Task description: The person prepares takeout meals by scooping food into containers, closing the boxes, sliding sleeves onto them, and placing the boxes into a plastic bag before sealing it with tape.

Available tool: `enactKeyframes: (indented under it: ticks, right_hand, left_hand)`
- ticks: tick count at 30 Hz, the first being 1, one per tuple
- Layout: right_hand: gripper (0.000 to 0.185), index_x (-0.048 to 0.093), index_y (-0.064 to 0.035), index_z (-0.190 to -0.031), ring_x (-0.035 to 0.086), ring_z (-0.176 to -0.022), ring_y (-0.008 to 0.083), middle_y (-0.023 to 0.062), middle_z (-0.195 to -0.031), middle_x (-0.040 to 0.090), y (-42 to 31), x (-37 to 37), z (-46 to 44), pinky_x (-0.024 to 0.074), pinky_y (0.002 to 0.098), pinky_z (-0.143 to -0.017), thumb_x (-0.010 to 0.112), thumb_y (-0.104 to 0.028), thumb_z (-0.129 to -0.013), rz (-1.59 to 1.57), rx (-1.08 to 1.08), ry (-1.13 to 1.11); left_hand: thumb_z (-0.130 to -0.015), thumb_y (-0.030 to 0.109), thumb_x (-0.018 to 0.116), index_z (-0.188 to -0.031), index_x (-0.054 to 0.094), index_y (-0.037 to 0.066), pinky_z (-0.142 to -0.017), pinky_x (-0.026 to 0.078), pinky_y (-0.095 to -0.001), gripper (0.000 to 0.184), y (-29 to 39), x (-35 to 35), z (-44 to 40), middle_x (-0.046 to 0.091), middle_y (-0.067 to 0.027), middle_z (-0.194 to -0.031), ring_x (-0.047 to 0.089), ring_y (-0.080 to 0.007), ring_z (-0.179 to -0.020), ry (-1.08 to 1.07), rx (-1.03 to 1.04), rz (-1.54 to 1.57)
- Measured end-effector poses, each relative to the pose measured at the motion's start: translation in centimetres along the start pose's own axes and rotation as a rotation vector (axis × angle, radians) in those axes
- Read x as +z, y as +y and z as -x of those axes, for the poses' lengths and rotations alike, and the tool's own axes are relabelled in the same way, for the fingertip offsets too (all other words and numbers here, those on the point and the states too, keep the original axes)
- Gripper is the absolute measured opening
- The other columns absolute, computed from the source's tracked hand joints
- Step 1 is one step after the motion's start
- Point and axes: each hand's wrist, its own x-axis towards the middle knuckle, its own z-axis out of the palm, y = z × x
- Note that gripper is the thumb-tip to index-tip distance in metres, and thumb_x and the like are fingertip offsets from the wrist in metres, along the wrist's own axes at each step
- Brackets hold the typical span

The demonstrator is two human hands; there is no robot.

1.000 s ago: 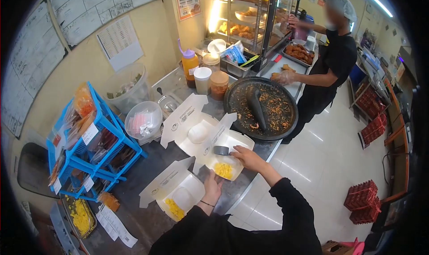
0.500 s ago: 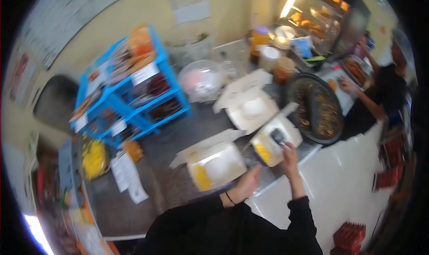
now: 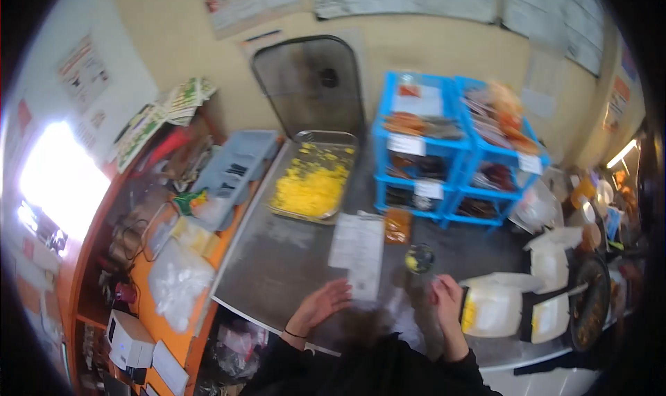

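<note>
At far left, a plastic bag [image 3: 182, 285] lies near a blue-grey tray [image 3: 251, 145]. On the table [image 3: 267, 261], a metal tray [image 3: 279, 212] holds yellow food [image 3: 309, 188]. The left hand [image 3: 322, 306] spreads its fingers, its grip empty, beside paper slips [image 3: 357, 247]. These and a brown packet [image 3: 397, 226] lie between that tray and a round scoop [image 3: 420, 259] bearing yellow bits, its handle pinched in the right hand's [image 3: 447, 300] grip. Blue racks [image 3: 452, 170] stand behind; rightward come white boxes [image 3: 494, 309] and a dark pan [image 3: 590, 309].

Ctr-top [image 3: 267, 261] looks matt metal, tray [image 3: 331, 139] shiny metal, rack [image 3: 445, 147] smooth plstc.
</note>
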Motion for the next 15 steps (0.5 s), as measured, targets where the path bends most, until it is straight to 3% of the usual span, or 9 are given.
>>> enactKeyframes:
  ticks: [2,4,6,7,9,11,13,15]
  right_hand:
    - [0.01,0.055,-0.0001,-0.084,0.04,-0.05,0.0043,-0.002,-0.056,0.043,1.0,8.5,-4.3,0.0336,0.0203,-0.046,0.051,-0.009,-0.082,0.111,0.066,-0.2]
    - [0.013,0.055,0.0004,-0.086,0.051,-0.054,0.0141,0.005,-0.058,0.052,4.6,16.3,-9.5,0.0392,0.0274,-0.051,0.052,-0.012,-0.081,0.356,-0.124,-0.347]
    - [0.017,0.056,0.0003,-0.088,0.059,-0.066,0.0286,0.0152,-0.069,0.059,8.6,23.2,-14.3,0.0433,0.0366,-0.06,0.052,-0.014,-0.08,0.554,-0.302,-0.326]
    - [0.017,0.056,-0.0008,-0.088,0.058,-0.064,0.0291,0.0153,-0.068,0.059,9.9,25.9,-16.4,0.0434,0.0376,-0.058,0.051,-0.014,-0.08,0.661,-0.32,-0.311]
    - [0.017,0.057,-0.003,-0.089,0.057,-0.059,0.0302,0.0156,-0.066,0.059,11.8,30.6,-19.4,0.0438,0.0396,-0.055,0.05,-0.015,-0.08,0.865,-0.341,-0.272]
    - [0.017,0.057,-0.0047,-0.088,0.057,-0.064,0.0341,0.0189,-0.067,0.058,12.4,34.6,-20.8,0.0441,0.0429,-0.058,0.048,-0.016,-0.079,1.014,-0.369,-0.254]
    - [0.016,0.056,-0.0054,-0.084,0.056,-0.065,0.0373,0.02,-0.067,0.058,14.9,37.0,-22.3,0.044,0.0472,-0.06,0.047,-0.017,-0.079,1.159,-0.425,-0.263]
    - [0.015,0.056,-0.0053,-0.083,0.056,-0.064,0.037,0.02,-0.068,0.058,14.8,38.7,-22.4,0.044,0.047,-0.06,0.047,-0.017,-0.079,1.18,-0.359,-0.238]
  left_hand:
    - [-0.089,0.031,0.04,-0.122,0.038,0.003,-0.092,0.037,-0.0407,0.043,4.6,-4.2,1.1,0.047,-0.0114,-0.116,0.048,-0.0219,-0.104,0.127,0.123,-0.002]
    - [-0.089,0.028,0.04,-0.12,0.041,0.004,-0.091,0.038,-0.0395,0.039,9.1,-8.6,1.3,0.049,-0.01,-0.114,0.048,-0.0207,-0.103,0.166,0.208,-0.01]
    - [-0.089,0.024,0.042,-0.117,0.044,0.004,-0.09,0.038,-0.0351,0.034,14.5,-11.6,0.9,0.049,-0.0082,-0.112,0.048,-0.0189,-0.103,0.299,0.323,-0.206]
    - [-0.089,0.022,0.042,-0.116,0.045,0.004,-0.09,0.038,-0.0329,0.032,17.0,-12.6,0.2,0.05,-0.0074,-0.111,0.048,-0.0179,-0.102,0.367,0.384,-0.291]
    - [-0.087,0.015,0.047,-0.111,0.049,0.003,-0.087,0.038,-0.0275,0.027,24.6,-10.8,-0.7,0.05,-0.0053,-0.108,0.048,-0.0162,-0.101,0.4,0.576,-0.565]
    - [-0.084,0.01,0.051,-0.107,0.049,0.0,-0.085,0.039,-0.0263,0.025,32.2,-10.1,-3.8,0.051,-0.0068,-0.104,0.048,-0.017,-0.099,0.378,0.974,-1.027]
    - [-0.079,0.008,0.055,-0.104,0.05,0.001,-0.085,0.037,-0.0323,0.027,39.3,-7.1,-7.5,0.05,-0.0138,-0.099,0.048,-0.0272,-0.097,0.359,1.265,-1.354]
    - [-0.078,0.011,0.056,-0.107,0.049,0.002,-0.09,0.033,-0.0355,0.032,44.9,-3.0,-11.3,0.046,-0.0159,-0.107,0.041,-0.0314,-0.104,0.239,1.432,-1.502]
